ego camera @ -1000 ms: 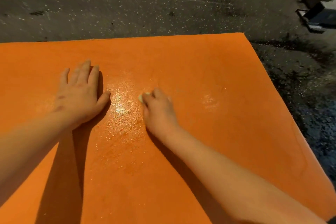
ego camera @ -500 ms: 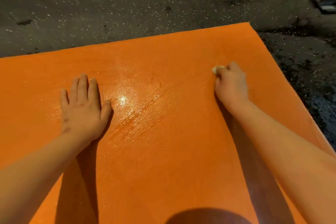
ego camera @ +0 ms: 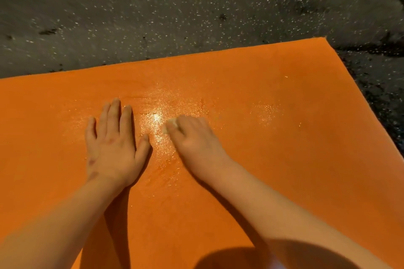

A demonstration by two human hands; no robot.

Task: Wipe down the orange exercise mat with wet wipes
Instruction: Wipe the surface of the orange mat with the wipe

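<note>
The orange exercise mat (ego camera: pixel 273 159) lies flat on the floor and fills the lower part of the view. My left hand (ego camera: pixel 114 144) presses flat on it with straight fingers, left of centre. My right hand (ego camera: pixel 194 140), blurred by motion, holds a small white wet wipe (ego camera: pixel 171 124) under its curled fingers, just right of the left hand. Only a bit of the wipe shows at the fingertips. A wet, shiny patch (ego camera: pixel 157 116) glistens between and beyond the two hands.
Dark speckled floor (ego camera: pixel 175 17) runs beyond the mat's far edge. A darker, wet-looking stretch of floor (ego camera: pixel 380 85) lies along the mat's right edge. A round shadow falls on the mat at the bottom.
My right hand swept with the wipe from the mat's centre out to the right, then came back left, close to the left hand. The left hand stayed flat in place.
</note>
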